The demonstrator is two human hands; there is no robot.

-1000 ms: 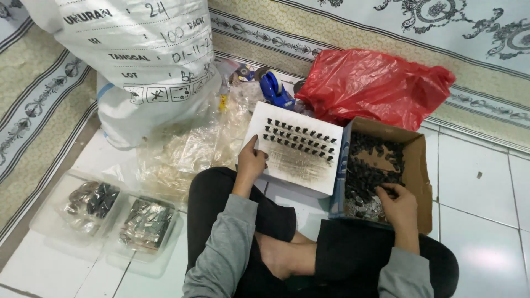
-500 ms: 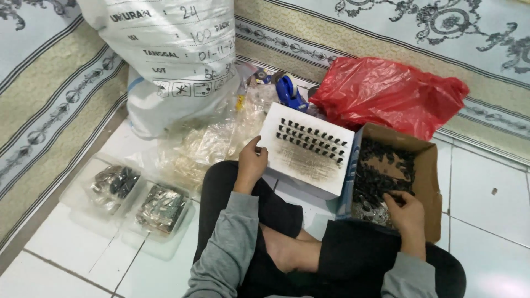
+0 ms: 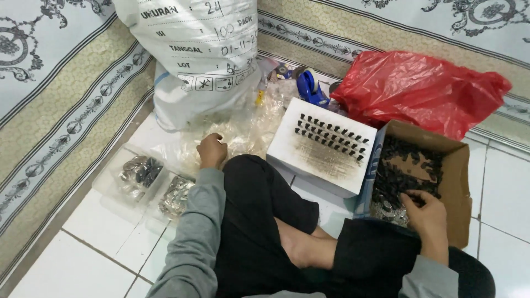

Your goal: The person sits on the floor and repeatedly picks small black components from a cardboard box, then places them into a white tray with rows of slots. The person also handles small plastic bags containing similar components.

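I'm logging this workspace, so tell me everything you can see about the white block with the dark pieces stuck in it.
The white foam block is a thick, box-shaped slab lying tilted on the tiled floor. Rows of small dark pieces stand in its upper half; the lower half is smudged grey. Its right edge meets the cardboard box. Neither hand touches it.

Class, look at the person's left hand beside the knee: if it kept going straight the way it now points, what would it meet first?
The left hand points up and away from the body, so it would probably first meet the heap of clear plastic bags, with the big white sack behind. Depth is hard to judge; it may already touch the bags.
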